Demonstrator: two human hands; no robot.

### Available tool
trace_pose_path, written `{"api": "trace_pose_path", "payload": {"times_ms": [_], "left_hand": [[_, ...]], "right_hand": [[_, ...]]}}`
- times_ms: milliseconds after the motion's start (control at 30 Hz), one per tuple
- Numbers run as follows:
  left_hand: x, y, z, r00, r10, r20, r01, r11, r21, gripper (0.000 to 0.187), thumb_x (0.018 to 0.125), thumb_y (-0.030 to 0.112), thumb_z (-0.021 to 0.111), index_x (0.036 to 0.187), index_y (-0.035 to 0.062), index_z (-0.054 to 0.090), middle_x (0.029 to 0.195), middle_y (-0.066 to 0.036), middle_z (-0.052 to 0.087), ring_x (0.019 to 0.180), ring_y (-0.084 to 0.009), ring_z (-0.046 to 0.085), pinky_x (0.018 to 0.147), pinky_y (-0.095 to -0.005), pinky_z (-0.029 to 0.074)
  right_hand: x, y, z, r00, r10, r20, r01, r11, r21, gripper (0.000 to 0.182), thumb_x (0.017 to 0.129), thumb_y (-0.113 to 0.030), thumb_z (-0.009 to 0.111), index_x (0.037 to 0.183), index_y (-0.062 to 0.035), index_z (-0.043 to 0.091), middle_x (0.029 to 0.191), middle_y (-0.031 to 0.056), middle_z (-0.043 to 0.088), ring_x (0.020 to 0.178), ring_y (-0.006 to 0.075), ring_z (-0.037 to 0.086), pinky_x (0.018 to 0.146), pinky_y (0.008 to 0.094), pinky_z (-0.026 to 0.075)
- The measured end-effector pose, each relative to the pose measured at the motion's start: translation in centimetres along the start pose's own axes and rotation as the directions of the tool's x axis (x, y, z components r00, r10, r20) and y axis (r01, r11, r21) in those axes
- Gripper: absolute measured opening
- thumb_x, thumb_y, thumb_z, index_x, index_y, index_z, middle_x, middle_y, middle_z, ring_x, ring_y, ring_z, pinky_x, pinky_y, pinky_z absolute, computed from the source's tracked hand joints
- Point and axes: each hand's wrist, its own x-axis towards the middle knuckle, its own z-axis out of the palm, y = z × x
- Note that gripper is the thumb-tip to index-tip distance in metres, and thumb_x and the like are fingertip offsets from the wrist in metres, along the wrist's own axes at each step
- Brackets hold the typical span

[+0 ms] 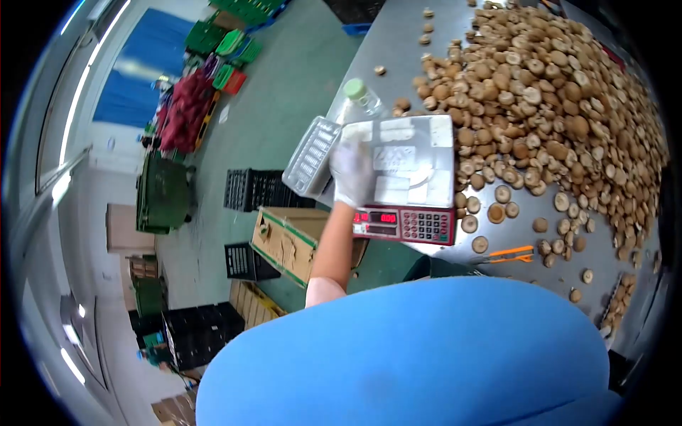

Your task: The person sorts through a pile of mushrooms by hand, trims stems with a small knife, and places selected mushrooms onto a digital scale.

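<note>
A heap of brown-capped mushrooms (547, 99) is lying right of the digital scale (401, 177); getting an accurate reading likely means keeping hands clear of its weighing pan (430, 188). A ribbed clear plastic tray (312, 153) is sitting just left of the gloved left hand (352, 172), which is showing as a blur over the pan's left edge; whether it is gripping anything cannot be told. No right hand is showing.

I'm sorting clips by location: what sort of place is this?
Probably a produce packing room: a heap of mushrooms lies on a metal table, with a digital scale and clear plastic packaging close by.
</note>
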Motion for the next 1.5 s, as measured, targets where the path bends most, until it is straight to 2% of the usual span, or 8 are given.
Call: {"api": "trace_pose_path", "payload": {"times_ms": [67,200,533,800,933,1067,1233,1500], "left_hand": [[0.1,-8.6,1.2,0.977,-0.059,-0.203,0.082,0.991,0.109,0.029,0.087,0.018,0.067,0.113,0.0049,0.068,0.093,-0.019,0.067,0.084,-0.0382,0.063,0.08,-0.0484,0.049],[-3.8,-19.2,4.3,0.797,-0.566,0.21,0.582,0.813,-0.015,0.027,0.087,0.026,0.068,0.101,0.0027,0.074,0.099,-0.018,0.07,0.09,-0.0345,0.066,0.081,-0.0442,0.051],[-1.8,-19.9,2.2,0.848,-0.382,0.367,0.44,0.893,-0.09,0.021,0.085,0.021,0.073,0.087,0.0002,0.075,0.082,-0.019,0.072,0.074,-0.0311,0.069,0.07,-0.0425,0.052],[-2.3,-20.1,1.8,0.94,-0.06,0.337,-0.094,0.902,0.421,0.023,0.096,0.024,0.059,0.093,0.0013,0.058,0.094,-0.018,0.059,0.088,-0.0353,0.059,0.083,-0.0438,0.049],[0.2,-22.0,-1.0,0.935,-0.353,-0.035,0.346,0.93,-0.125,0.015,0.096,0.014,0.059,0.092,0.0,0.055,0.092,-0.012,0.054,0.081,-0.0242,0.051,0.081,-0.0361,0.047],[0.8,-5.4,-3.7,0.982,-0.024,-0.188,0.001,0.992,-0.126,0.011,0.094,0.008,0.061,0.095,-0.0023,0.06,0.09,-0.012,0.06,0.081,-0.0248,0.058,0.076,-0.0375,0.048],[-3.3,1.1,0.0,0.928,0.206,0.311,-0.229,0.973,0.039,0.018,0.089,0.009,0.07,0.105,0.0084,0.062,0.095,-0.012,0.063,0.084,-0.0308,0.062,0.076,-0.0405,0.052],[-3.9,9.5,-1.4,0.927,0.37,0.059,-0.349,0.91,-0.223,0.052,0.081,0.001,0.072,0.129,0.0138,0.056,0.11,-0.01,0.061,0.101,-0.0287,0.06,0.084,-0.0397,0.05]], "right_hand": [[2.4,-5.8,0.9,0.982,-0.167,0.094,0.142,0.964,0.224,0.045,0.1,-0.031,0.055,0.129,0.0031,0.062,0.128,0.02,0.065,0.113,0.033,0.064,0.1,0.0397,0.046],[3.4,-13.6,1.0,0.828,-0.56,-0.027,0.549,0.8,0.239,0.032,0.1,-0.01,0.054,0.127,0.0041,0.062,0.127,0.0178,0.066,0.118,0.0286,0.062,0.103,0.0369,0.045],[-5.8,-21.0,-2.1,0.892,-0.444,0.082,0.393,0.854,0.341,0.028,0.097,-0.007,0.057,0.124,-0.0045,0.064,0.12,0.0117,0.064,0.115,0.0252,0.059,0.102,0.0348,0.046],[-10.5,-25.1,-1.4,0.842,-0.534,0.075,0.444,0.766,0.466,0.027,0.095,-0.002,0.06,0.121,-0.0042,0.065,0.118,0.0128,0.064,0.111,0.0246,0.062,0.098,0.0331,0.049],[-11.1,-27.2,-1.4,0.826,-0.54,0.162,0.374,0.739,0.56,0.028,0.094,-0.001,0.061,0.121,-0.0045,0.066,0.119,0.0115,0.065,0.111,0.0233,0.063,0.097,0.0323,0.049],[-13.6,-31.8,-2.1,0.684,-0.685,0.25,0.46,0.671,0.581,0.029,0.093,-0.004,0.061,0.122,-0.0052,0.066,0.112,0.0133,0.066,0.109,0.027,0.063,0.094,0.0346,0.05],[-17.1,-39.8,0.2,0.38,-0.84,0.387,0.506,0.539,0.673,0.036,0.087,-0.014,0.066,0.122,-0.0098,0.065,0.116,0.0111,0.065,0.107,0.031,0.061,0.09,0.0383,0.051],[-18.4,-41.4,5.4,0.272,-0.904,0.33,0.57,0.427,0.702,0.035,0.08,-0.02,0.072,0.114,-0.0118,0.066,0.114,0.0076,0.062,0.109,0.0305,0.058,0.09,0.0409,0.051]]}}
